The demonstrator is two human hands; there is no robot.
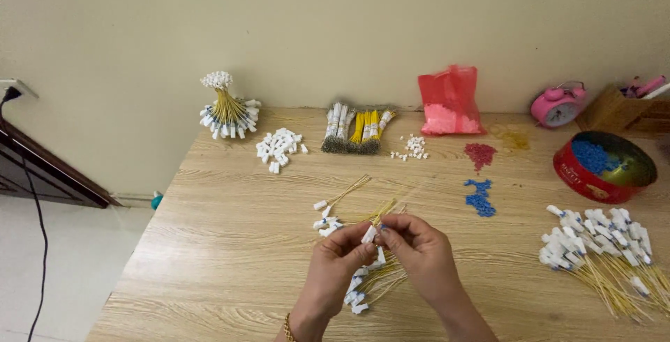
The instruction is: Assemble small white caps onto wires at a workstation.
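My left hand (333,266) and my right hand (420,253) meet above the near middle of the wooden table (230,244). Together their fingertips pinch a small white connector (369,234) on a thin yellow wire. Under the hands lies a loose bunch of yellow wires with white connectors (366,283), some tipped blue. More loose white connectors and wires (331,218) lie just beyond my left hand.
A finished pile of wires with white-blue ends (600,248) lies at right. A red round tin with blue bits (604,166), blue beads (480,197), red beads (479,153), a red bag (450,101), wire bundles (357,131), white connectors (279,148), a standing bundle (227,108) and a pink clock (557,105) sit farther back.
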